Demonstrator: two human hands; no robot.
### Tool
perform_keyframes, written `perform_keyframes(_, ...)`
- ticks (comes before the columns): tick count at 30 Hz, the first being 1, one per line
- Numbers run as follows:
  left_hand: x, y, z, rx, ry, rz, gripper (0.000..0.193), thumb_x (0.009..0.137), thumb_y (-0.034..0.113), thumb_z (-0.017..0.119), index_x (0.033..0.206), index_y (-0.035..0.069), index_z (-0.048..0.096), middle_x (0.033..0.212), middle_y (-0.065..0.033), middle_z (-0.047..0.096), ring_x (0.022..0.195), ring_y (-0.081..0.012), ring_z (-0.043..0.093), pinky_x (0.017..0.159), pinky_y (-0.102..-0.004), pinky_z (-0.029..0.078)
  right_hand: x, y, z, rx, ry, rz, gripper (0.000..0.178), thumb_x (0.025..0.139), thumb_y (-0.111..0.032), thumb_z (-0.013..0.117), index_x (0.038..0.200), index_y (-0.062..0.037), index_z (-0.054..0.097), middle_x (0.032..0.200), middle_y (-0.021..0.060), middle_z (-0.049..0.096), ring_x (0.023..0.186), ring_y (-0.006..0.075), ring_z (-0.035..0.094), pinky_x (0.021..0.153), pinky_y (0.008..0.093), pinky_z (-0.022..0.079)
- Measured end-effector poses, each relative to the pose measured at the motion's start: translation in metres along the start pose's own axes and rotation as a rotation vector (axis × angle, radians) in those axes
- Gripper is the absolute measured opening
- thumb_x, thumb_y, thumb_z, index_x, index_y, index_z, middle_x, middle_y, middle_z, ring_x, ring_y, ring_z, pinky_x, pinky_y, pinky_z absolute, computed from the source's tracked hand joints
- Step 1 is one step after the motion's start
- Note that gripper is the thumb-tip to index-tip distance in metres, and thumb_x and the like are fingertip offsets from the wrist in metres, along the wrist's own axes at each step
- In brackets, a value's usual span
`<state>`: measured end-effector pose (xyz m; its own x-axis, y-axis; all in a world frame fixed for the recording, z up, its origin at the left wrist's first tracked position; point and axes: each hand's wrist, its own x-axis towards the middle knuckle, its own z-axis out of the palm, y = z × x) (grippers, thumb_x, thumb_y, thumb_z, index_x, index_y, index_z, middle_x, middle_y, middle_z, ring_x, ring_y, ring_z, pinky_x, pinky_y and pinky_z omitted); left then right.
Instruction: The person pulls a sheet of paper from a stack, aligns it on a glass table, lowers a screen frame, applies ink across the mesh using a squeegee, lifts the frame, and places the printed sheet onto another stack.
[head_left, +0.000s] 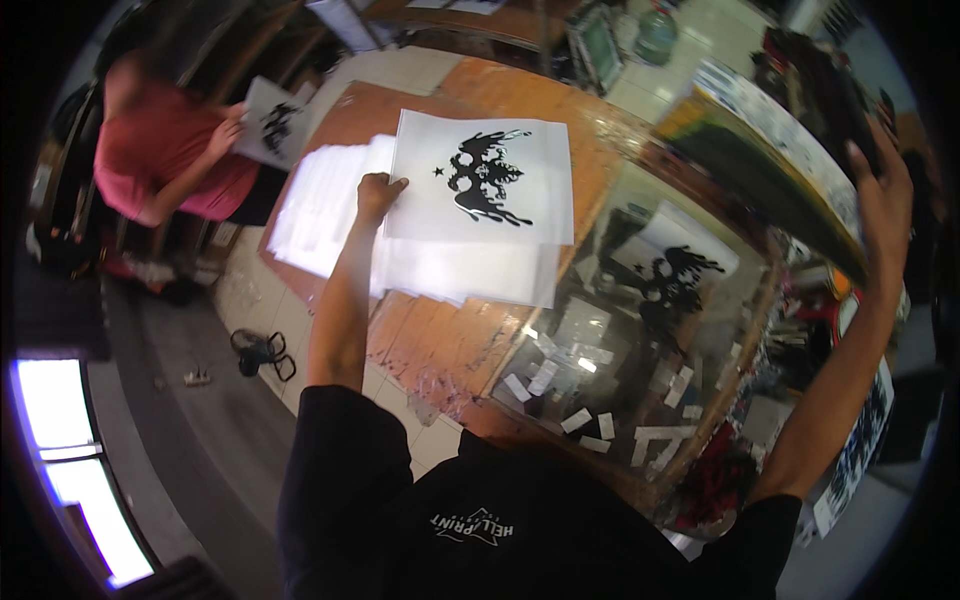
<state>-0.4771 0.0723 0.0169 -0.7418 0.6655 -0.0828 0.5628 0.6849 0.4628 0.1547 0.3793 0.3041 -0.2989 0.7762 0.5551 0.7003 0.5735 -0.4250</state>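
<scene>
Brown table (440, 340), black-printed white sheet (482, 178)

cream floor tiles (650, 90) lay around a wooden table (430, 340), grey flooring (165, 430) stretched leftward, dark shelving (280, 48) stood at upper left, bright panes (55, 405) glowed at lower left

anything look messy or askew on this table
Yes, white strips lie scattered at odd angles on the glassy panel, and the pile of white sheets is fanned unevenly rather than squared up.
</scene>
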Motion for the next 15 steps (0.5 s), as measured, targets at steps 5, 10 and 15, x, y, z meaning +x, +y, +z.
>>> perform_keyframes(5, -0.057, 0.086, 0.015, 0.120, 0.488, 0.137, 0.055, 0.086, 0.032, 0.080, 0.125, -0.002, 0.062, 0.130, -0.0233, 0.062, 0.118, -0.0384, 0.060, 0.100, -0.0431, 0.049, -0.030, -0.017, -0.011, -0.149, 0.058, 0.064, 0.044, 0.095, -0.009, 0.064, 0.139, -0.0054, 0.061, 0.135, 0.0181, 0.064, 0.123, 0.0222, 0.061, 0.106, 0.0332, 0.043)
perform_keyframes(10, -0.257, 0.213, 0.051, -0.777, -0.430, 0.309, 0.054, 0.088, 0.026, 0.080, 0.133, 0.003, 0.059, 0.127, -0.0202, 0.065, 0.120, -0.0317, 0.062, 0.104, -0.0411, 0.047, -0.112, -0.069, 0.013, -0.194, 0.183, -0.132, 0.042, 0.088, -0.002, 0.066, 0.129, -0.0093, 0.068, 0.127, 0.0149, 0.069, 0.117, 0.0321, 0.065, 0.104, 0.0392, 0.047)
perform_keyframes(15, -0.406, 0.301, 0.069, -1.321, -0.771, 0.171, 0.084, 0.091, 0.035, 0.077, 0.153, 0.002, 0.031, 0.145, -0.0140, 0.046, 0.133, -0.0284, 0.050, 0.107, -0.0430, 0.043, -0.252, -0.080, 0.047, -0.286, 0.132, -0.266, 0.044, 0.083, -0.014, 0.065, 0.127, -0.0076, 0.065, 0.127, 0.0115, 0.066, 0.122, 0.0370, 0.058, 0.102, 0.0511, 0.038)
